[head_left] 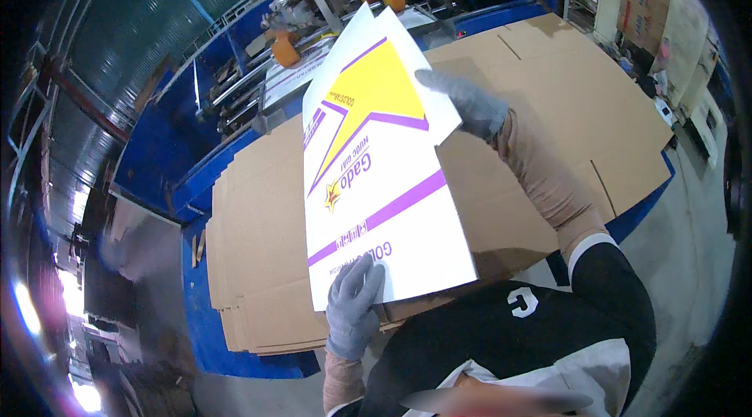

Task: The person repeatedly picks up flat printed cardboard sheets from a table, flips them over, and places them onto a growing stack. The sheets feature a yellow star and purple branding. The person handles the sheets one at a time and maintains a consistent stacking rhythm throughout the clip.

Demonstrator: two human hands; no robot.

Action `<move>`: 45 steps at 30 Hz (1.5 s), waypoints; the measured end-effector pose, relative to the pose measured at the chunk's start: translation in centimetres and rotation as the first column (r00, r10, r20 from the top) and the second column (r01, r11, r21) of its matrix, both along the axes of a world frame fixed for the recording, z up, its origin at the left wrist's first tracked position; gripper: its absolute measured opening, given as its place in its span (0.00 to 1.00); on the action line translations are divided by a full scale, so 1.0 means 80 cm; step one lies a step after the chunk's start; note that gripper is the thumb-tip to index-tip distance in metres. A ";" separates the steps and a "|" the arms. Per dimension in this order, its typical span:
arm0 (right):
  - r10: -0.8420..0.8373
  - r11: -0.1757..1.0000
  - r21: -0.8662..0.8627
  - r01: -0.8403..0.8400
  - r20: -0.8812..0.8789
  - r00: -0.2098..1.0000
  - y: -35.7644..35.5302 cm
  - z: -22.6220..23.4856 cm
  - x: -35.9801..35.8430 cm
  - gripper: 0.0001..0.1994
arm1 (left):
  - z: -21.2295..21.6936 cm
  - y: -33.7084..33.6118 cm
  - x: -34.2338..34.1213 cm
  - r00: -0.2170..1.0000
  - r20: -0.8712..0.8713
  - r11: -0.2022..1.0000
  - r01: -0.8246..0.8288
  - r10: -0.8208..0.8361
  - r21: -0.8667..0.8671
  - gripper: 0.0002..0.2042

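Observation:
A flat white carton sheet point(376, 182) printed with a yellow star and purple stripes is lifted over a stack of brown cardboard sheets point(258, 260). My left hand point(354, 303), in a grey glove, grips the sheet's near edge. My right hand point(470, 104), also gloved, holds its far right edge, fingers spread along the flap. The sheet tilts upward away from me and hides part of the stack beneath it.
The cardboard stack lies on a blue platform point(207, 331). Behind it runs a blue machine point(235, 88) with rollers and orange wheels point(286, 49). More printed sheets lie at the machine's feed point(294, 76). Tall cardboard stacks point(650, 2) stand at the back right. Concrete floor point(689, 252) lies to the right.

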State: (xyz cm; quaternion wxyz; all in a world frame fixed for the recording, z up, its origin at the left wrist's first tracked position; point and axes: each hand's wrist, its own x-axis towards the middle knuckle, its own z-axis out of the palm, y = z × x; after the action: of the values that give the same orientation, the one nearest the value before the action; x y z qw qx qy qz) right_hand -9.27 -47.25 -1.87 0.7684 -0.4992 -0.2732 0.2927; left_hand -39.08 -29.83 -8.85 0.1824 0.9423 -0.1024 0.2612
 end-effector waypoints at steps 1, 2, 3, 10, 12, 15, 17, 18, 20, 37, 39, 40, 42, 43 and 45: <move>0.044 0.997 0.065 -0.044 -0.008 0.999 0.002 -0.011 -0.003 0.33 | -0.006 -0.002 0.002 0.996 -0.015 0.996 -0.086 0.086 0.009 0.23; 0.056 0.996 0.078 -0.053 -0.045 0.997 0.004 -0.025 -0.006 0.32 | -0.011 -0.004 0.003 0.992 0.008 0.992 -0.127 0.127 0.014 0.22; 0.031 0.999 0.048 -0.026 -0.123 0.992 0.003 -0.040 -0.011 0.30 | -0.015 -0.005 0.001 0.988 0.075 0.991 -0.135 0.134 0.010 0.20; -0.326 0.939 -0.078 0.336 0.122 0.937 -0.144 -0.146 -0.026 0.18 | -0.034 0.036 0.009 0.880 0.275 0.921 -0.358 0.387 -0.152 0.15; -0.614 0.275 -0.262 0.925 0.692 0.379 -0.254 -0.185 -0.038 0.18 | -0.030 0.072 0.007 0.751 0.412 0.854 -0.414 0.516 -0.315 0.12; -0.305 -0.636 -0.318 0.703 0.940 0.150 -0.426 -0.256 -0.094 0.18 | -0.013 0.139 -0.011 0.518 0.439 0.678 -0.593 0.734 -0.433 0.09; -0.638 -0.579 -0.365 0.729 0.760 -0.126 -0.512 -0.287 -0.133 0.22 | -0.003 0.179 -0.019 0.486 0.504 0.699 -0.545 0.714 -0.464 0.08; -0.908 -0.371 -0.330 0.868 0.327 -0.263 -0.529 -0.304 -0.141 0.24 | -0.006 0.188 -0.027 0.476 0.488 0.678 -0.584 0.732 -0.447 0.09; -0.971 -0.083 -0.127 0.988 -0.214 -0.109 -0.539 -0.317 -0.156 0.26 | -0.009 0.204 -0.042 0.443 0.503 0.651 -0.653 0.742 -0.387 0.09; 0.178 0.448 -0.112 0.887 0.983 0.034 -0.167 -0.165 -0.131 0.23 | -0.107 0.053 0.048 0.986 -0.152 0.960 -0.026 0.070 0.279 0.21; 0.347 0.440 -0.234 0.867 0.935 0.076 -0.146 -0.186 -0.139 0.22 | -0.112 0.047 0.053 0.981 -0.186 0.968 -0.002 0.050 0.250 0.24; 0.468 0.404 -0.358 0.842 0.871 0.146 -0.142 -0.195 -0.140 0.21 | -0.114 0.047 0.054 0.980 -0.194 0.967 0.007 0.044 0.255 0.24; 0.383 0.435 -0.294 0.851 0.916 0.120 -0.138 -0.209 -0.140 0.22 | -0.118 0.048 0.054 0.979 -0.196 0.964 0.005 0.049 0.267 0.23; 0.386 0.400 -0.366 0.841 0.899 0.207 -0.139 -0.215 -0.139 0.23 | -0.123 0.050 0.055 0.982 -0.182 0.964 -0.003 0.053 0.267 0.23; 0.387 0.440 -0.329 0.836 0.909 0.154 -0.139 -0.222 -0.136 0.23 | -0.134 0.055 0.056 0.982 -0.176 0.960 -0.017 0.068 0.281 0.22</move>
State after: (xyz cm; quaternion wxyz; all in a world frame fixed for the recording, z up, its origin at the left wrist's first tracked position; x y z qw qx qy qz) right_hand -20.13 -58.36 -19.67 0.0861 -0.9019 -0.3939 -0.1551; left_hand -34.57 -25.40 -19.60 0.0513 0.9807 -0.1004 0.1599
